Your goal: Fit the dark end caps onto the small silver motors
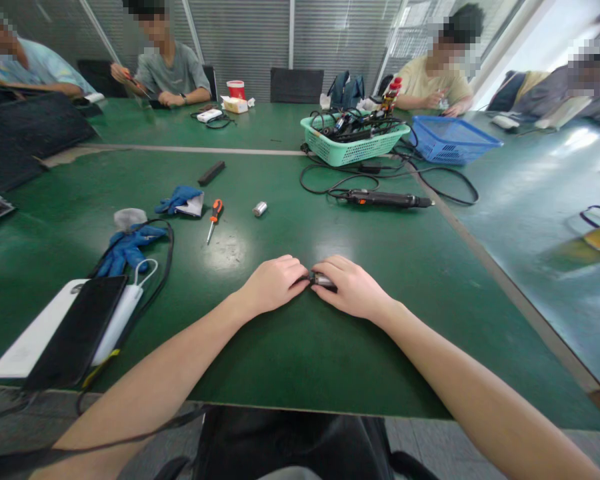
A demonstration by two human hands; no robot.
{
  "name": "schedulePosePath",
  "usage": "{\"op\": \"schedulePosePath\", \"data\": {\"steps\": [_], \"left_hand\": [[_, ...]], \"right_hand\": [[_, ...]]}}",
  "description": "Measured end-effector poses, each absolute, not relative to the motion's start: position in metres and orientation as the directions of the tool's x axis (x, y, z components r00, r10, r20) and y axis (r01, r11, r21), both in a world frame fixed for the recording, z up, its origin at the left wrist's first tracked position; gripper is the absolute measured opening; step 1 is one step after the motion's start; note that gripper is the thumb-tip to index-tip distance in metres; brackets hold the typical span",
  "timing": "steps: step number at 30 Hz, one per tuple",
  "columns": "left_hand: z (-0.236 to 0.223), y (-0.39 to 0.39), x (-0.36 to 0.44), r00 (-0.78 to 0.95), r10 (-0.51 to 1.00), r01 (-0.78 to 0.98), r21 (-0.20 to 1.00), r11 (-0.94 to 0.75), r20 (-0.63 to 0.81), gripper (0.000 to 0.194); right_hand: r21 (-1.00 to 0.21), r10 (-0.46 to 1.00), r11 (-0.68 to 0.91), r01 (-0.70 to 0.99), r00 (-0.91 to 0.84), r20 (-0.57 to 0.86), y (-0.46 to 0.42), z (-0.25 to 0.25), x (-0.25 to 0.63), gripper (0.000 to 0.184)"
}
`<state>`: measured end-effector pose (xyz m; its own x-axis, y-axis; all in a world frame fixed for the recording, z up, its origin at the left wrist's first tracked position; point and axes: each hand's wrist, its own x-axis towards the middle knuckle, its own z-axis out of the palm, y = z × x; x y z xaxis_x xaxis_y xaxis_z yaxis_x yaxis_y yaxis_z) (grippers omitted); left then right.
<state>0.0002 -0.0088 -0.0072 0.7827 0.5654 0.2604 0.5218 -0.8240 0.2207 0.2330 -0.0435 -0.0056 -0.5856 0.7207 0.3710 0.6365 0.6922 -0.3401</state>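
Both forearms (145, 387) reached up from the bottom of the frame across the green table (430, 373). At centre, the left hand (273, 283) and right hand (353, 287) held a small dark-and-silver part (323, 280) in a narrow fingertip pinch, with an orange-handled screwdriver (215, 220) and a silver cylinder (260, 209) toward the upper left.

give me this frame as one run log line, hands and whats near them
left hand | right hand | both on: small black-and-metal part | nearby: orange-handled screwdriver, metal cylinder | surface: green table
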Motion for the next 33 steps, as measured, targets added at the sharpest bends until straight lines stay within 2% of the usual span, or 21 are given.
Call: {"op": "schedulePosePath", "data": {"steps": [7, 13, 17, 20, 26, 31, 33], "left_hand": [[-0.01, -0.008, 0.001, 0.774, 0.579, 0.533, 0.23, -0.814, 0.257, 0.026], [-0.012, -0.008, 0.0, 0.727, 0.636, 0.595, 0.223, -0.772, 0.259, 0.034], [-0.011, -0.009, -0.001, 0.714, 0.654, 0.612, 0.231, -0.757, 0.251, 0.034], [-0.01, -0.01, -0.002, 0.713, 0.653, 0.611, 0.23, -0.757, 0.253, 0.033], [-0.007, -0.011, -0.002, 0.7, 0.668, 0.624, 0.237, -0.744, 0.253, 0.031], [-0.003, -0.012, -0.002, 0.672, 0.695, 0.654, 0.235, -0.719, 0.257, 0.027], [-0.003, -0.011, -0.004, 0.659, 0.707, 0.668, 0.233, -0.707, 0.257, 0.025]], "right_hand": [[-0.317, 0.705, 0.708, 0.631, -0.613, 0.356, -0.044, -0.004, 0.233, 0.024], [-0.213, 0.648, 0.761, 0.613, -0.697, 0.308, -0.043, 0.0, 0.236, 0.024], [-0.17, 0.684, 0.727, 0.665, -0.68, 0.264, -0.038, 0.003, 0.248, 0.023], [-0.167, 0.784, 0.614, 0.771, -0.572, 0.241, -0.027, 0.002, 0.27, 0.024], [-0.127, 0.958, 0.239, 0.963, -0.212, 0.193, 0.0, -0.01, 0.35, 0.027], [-0.065, 0.972, -0.123, 0.99, 0.133, 0.193, 0.005, -0.018, 0.405, 0.032], [-0.062, 0.957, -0.213, 0.975, 0.221, 0.189, 0.004, -0.019, 0.415, 0.034]]}}
